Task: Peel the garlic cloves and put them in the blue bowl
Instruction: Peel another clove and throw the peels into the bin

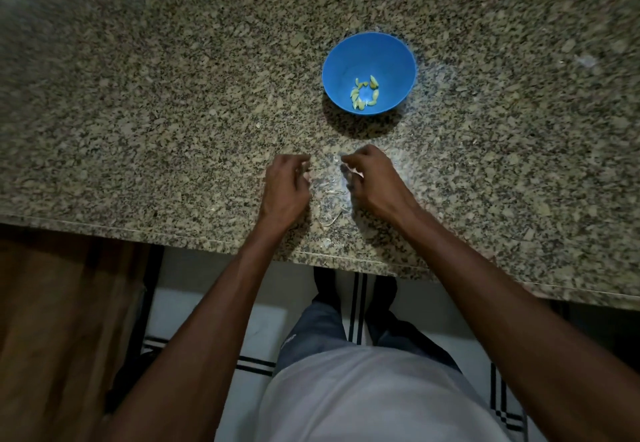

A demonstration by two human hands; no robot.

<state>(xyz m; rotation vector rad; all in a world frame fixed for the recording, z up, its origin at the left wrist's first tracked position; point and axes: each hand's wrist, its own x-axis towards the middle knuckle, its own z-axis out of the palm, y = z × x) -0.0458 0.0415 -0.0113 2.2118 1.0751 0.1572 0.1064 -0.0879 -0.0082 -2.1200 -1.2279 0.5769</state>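
Right hand (372,178) pinches something pale, probably a small slippery garlic clove, left hand (285,183) loosely curled beside it, round blue plastic bowl (346,57) beyond.

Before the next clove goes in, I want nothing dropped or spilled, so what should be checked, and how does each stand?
1. Blue bowl upright on the counter: ok.
2. Bowl has room beyond the peeled cloves at its bottom: ok.
3. Path from hands to bowl free: ok.
4. Right hand holding a clove: cannot tell, blurred.
5. Left hand free of skin: cannot tell.
6. Loose skins swept from the counter: not ok.
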